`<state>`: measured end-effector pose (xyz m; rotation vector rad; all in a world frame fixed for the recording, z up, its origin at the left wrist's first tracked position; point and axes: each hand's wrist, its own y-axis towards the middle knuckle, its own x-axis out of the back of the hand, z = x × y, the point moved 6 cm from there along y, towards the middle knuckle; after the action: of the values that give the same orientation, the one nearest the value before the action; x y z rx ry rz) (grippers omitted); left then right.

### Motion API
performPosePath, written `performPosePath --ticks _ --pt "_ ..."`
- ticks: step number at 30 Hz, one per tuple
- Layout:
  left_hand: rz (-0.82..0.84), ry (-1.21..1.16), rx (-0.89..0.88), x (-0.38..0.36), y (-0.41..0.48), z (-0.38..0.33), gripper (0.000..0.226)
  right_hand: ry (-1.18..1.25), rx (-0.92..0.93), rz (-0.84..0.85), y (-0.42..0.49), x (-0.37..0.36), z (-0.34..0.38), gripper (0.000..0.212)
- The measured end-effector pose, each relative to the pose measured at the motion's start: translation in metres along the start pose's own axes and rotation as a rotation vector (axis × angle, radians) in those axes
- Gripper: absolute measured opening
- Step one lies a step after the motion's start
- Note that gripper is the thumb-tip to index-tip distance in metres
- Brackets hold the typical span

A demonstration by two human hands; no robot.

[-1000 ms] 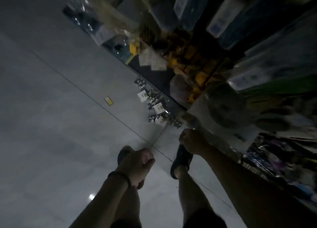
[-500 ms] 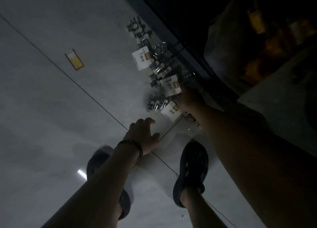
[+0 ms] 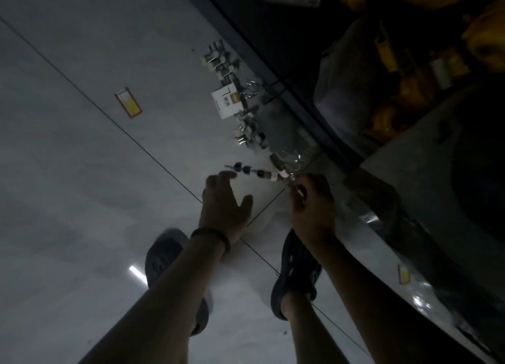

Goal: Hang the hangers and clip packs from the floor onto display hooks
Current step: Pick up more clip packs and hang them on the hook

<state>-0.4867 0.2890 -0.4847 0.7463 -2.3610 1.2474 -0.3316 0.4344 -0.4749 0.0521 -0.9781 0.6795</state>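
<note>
Floor (image 3: 82,172) holds one clip pack (image 3: 226,102); right hand (image 3: 311,199) pinches one hanger (image 3: 262,172); left hand (image 3: 224,205) splayed.

Both arms reach down and away, bare forearms running from the near edge toward the middle. The left hand (image 3: 225,202) has its palm down, fingers spread and slightly bent, thumb out to the right, gripping nothing. There's a dark band (image 3: 211,238) round the left wrist. The right hand (image 3: 314,205) is just to its right, a little apart, with fingers curled in, pinching one end of a clip pack (image 3: 258,172). Can't tell if the left fingertips touch the pack's other end. The right wrist is bare. A bare right shin (image 3: 291,306) shows beneath the right forearm.
</note>
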Motion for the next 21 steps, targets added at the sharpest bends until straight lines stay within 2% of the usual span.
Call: performPosePath --ticks 3,5,6,8,9,10,13,15,18,21 --pt "-0.103 0.038 -0.041 0.015 0.005 -0.010 0.082 0.231 -0.069 0.066 -0.008 0.005 0.001 0.014" --pt "-0.061 0.041 0.050 0.015 0.008 -0.002 0.103 0.393 -0.208 0.157 -0.012 0.001 -0.002 0.012" --pt "-0.008 0.186 0.037 0.012 0.010 0.001 0.106 0.445 -0.270 0.214 -0.011 -0.002 -0.004 0.010" --pt "0.163 0.630 -0.103 0.001 0.010 0.004 0.096 0.460 -0.309 0.333 -0.010 -0.011 -0.008 0.009" --pt "0.252 0.754 -0.152 -0.006 0.009 0.007 0.087 0.439 -0.301 0.391 -0.011 -0.016 -0.008 0.009" --pt "0.325 0.777 -0.138 -0.009 0.008 0.012 0.079 0.406 -0.282 0.441 -0.012 -0.019 -0.008 0.010" --pt "0.421 0.661 0.029 -0.013 -0.001 0.033 0.066 0.378 -0.263 0.455 -0.019 -0.021 -0.006 0.012" --pt "0.459 0.592 0.080 -0.017 -0.013 0.044 0.048 0.523 -0.379 0.380 -0.026 -0.018 -0.002 0.009" --pt "0.522 0.490 0.077 -0.025 -0.036 0.046 0.028 0.602 -0.441 0.332 -0.030 -0.016 0.010 0.013" --pt "0.421 0.436 0.035 -0.019 -0.055 0.031 0.032 0.544 -0.483 0.306 -0.026 -0.011 0.022 0.024"
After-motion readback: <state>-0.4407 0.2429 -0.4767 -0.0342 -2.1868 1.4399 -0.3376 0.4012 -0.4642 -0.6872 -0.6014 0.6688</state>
